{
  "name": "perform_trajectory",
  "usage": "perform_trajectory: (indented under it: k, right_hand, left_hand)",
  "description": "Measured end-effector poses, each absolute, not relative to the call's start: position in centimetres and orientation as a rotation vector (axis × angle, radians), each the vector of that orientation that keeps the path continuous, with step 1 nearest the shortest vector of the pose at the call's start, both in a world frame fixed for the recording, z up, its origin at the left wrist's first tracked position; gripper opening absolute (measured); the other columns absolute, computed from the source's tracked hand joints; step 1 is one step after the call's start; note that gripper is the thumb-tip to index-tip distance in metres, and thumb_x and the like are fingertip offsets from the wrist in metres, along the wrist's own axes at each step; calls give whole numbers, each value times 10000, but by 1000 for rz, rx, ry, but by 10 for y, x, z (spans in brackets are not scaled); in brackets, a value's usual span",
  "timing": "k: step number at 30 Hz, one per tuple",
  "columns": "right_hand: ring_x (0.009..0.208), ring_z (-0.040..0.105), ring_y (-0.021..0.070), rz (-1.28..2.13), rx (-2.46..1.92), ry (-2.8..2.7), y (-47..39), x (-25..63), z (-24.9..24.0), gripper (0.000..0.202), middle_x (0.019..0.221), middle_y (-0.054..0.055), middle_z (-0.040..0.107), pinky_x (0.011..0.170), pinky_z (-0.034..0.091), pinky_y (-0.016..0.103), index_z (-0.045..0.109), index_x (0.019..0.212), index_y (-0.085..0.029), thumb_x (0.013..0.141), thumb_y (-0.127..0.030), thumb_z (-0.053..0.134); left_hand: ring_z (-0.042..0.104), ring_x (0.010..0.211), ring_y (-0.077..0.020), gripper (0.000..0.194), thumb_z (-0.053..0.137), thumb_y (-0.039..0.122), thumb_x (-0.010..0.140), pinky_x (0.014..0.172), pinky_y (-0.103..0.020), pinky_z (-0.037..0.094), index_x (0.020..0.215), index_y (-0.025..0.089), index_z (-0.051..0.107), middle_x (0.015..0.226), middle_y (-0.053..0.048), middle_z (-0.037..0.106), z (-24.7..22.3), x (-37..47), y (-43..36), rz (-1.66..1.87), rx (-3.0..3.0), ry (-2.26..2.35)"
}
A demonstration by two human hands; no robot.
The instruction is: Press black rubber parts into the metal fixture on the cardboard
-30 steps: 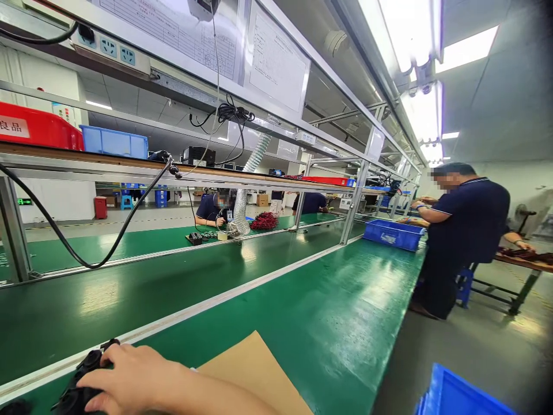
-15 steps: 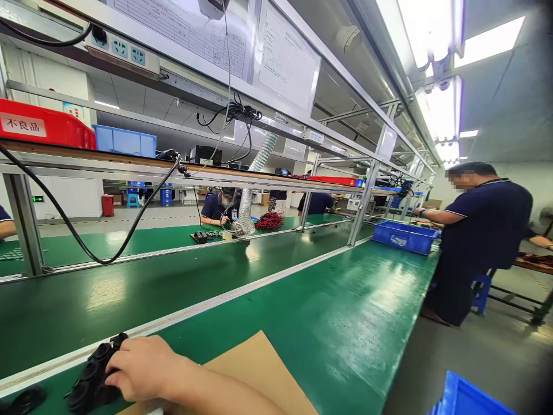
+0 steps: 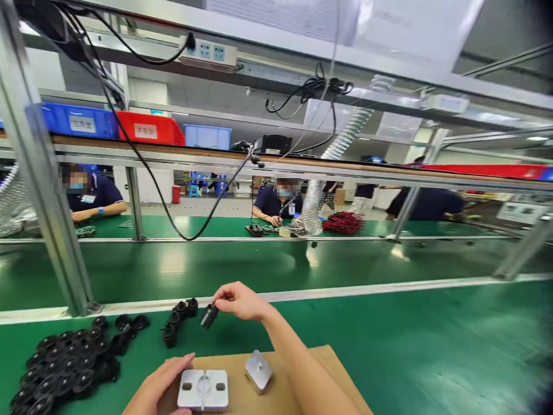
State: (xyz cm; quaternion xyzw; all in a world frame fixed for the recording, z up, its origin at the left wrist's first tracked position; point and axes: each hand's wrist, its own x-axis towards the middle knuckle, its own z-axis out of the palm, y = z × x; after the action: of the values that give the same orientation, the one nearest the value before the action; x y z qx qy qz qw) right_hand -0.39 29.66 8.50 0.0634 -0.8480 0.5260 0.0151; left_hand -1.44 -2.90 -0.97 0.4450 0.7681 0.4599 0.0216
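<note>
My right hand (image 3: 239, 301) pinches a small black round part (image 3: 209, 316) by its top, just above the green bench. A short row of the same black parts (image 3: 178, 318) lies right beside it to the left. My left hand (image 3: 158, 387) rests at the near edge against a flat metal block (image 3: 203, 389) with a slot down its middle. That block sits on a brown cardboard sheet (image 3: 276, 392). A second, smaller metal block (image 3: 258, 370) stands on the cardboard to its right.
A big heap of black round parts (image 3: 64, 360) covers the bench at the left. A metal post (image 3: 47, 190) rises behind it. Beyond a white rail (image 3: 345, 288) runs the green conveyor (image 3: 242, 265); people sit working on its far side. Bins line the shelf above.
The view has swung left and down, bringing the heap, cardboard and metal blocks into sight. My right hand left the cluster of black parts and now holds a single one lifted.
</note>
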Motion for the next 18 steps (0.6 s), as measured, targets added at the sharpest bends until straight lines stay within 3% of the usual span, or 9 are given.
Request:
perform_trajectory:
  k: [6,13,18]
  right_hand:
    - [705,620,178,1775,224,-2623,293,3,84,306,777,39,684,677,499,284,734,962,-135,895,-432,752]
    - [732,635,186,1625,359,-2781,273,17,94,150,792,32,719,676,478,272,775,957,-154,896,-252,678]
    - [723,651,191,1401,413,-2934,252,28,98,127,800,20,750,640,450,265,796,919,-184,880,-144,682]
  left_hand:
    - [670,1225,-317,736,815,416,870,1112,-434,564,1553,427,540,1432,-52,693,-21,-6,-32,1355,1177,2354]
    - [650,989,-229,676,685,468,952,896,-358,538,1578,298,496,1295,-85,710,-13,-4,-27,1531,1037,2220]
    - [624,953,-214,684,695,444,940,884,-360,511,1567,256,495,1283,-93,701,-8,-5,-24,1570,978,2147]
